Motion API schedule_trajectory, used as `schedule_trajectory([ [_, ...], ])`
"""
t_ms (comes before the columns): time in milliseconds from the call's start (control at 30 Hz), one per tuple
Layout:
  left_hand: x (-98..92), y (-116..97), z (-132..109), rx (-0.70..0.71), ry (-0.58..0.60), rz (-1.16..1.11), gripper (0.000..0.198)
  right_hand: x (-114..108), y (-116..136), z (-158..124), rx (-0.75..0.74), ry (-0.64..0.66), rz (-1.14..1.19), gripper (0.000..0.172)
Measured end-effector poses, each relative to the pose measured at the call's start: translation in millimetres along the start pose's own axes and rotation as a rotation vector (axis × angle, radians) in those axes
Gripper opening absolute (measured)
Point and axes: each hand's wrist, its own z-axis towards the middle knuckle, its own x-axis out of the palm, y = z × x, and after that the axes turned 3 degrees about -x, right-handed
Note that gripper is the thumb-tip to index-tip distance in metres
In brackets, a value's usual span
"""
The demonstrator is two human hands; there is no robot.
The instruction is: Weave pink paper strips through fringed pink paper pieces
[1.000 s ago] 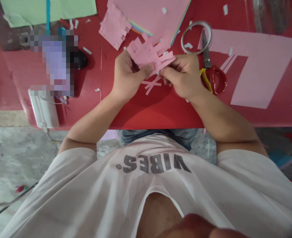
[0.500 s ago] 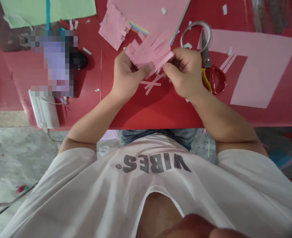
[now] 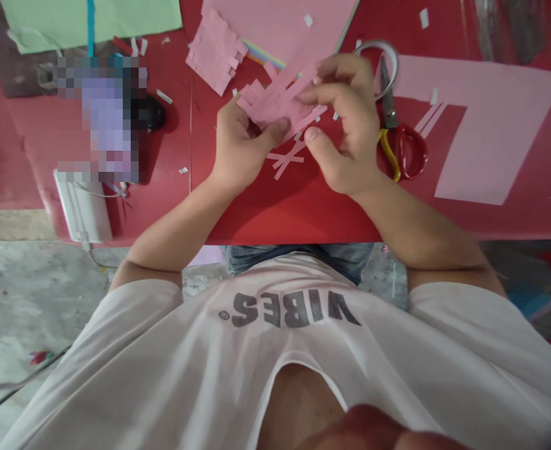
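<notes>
My left hand [image 3: 245, 147] is closed on a piece of woven pink paper strips [image 3: 275, 109], its thumb pressed on top near the lower edge. Loose strip ends fan out from the piece toward the upper right. At its right side is my right hand [image 3: 350, 125], with thumb and fingers apart and the fingertips by the strip ends; I cannot tell whether they touch. Below the piece, a few loose pink strips [image 3: 287, 159] lie crossed on the red table [image 3: 303, 215]. Another woven pink piece [image 3: 215, 53] lies beyond my left hand.
Scissors [image 3: 400, 144] with red and yellow handles and a roll of tape [image 3: 395, 62] lie right of my right hand. A cut pink sheet [image 3: 495, 134] is further right. Stacked coloured paper [image 3: 280, 25] lies ahead. On the left are a white power bank [image 3: 83, 209] and a green sheet [image 3: 135, 19].
My right hand has let go of the paper's right edge. Its fingers have spread and moved up over the strip ends. My left hand keeps its hold in the same place.
</notes>
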Motion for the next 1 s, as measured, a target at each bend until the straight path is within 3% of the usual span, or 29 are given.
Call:
schedule_trajectory([
  [500, 4.5, -8.5, -3.4, -0.054, -0.024, 0.017, 0.042, 2.0, -0.5, -1.3, 0.005, 0.012, 0.048, 0.022],
  [700, 4.0, -1.0, -2.6, -0.056, -0.035, 0.018, 0.042, 0.7, 0.9, -0.8, 0.045, 0.053, 0.036, 0.017],
  [1000, 4.1, -5.5, -5.0, -0.044, -0.029, 0.018, 0.038, 7.1, -8.6, -2.6, -0.061, 0.015, 0.147, 0.019],
])
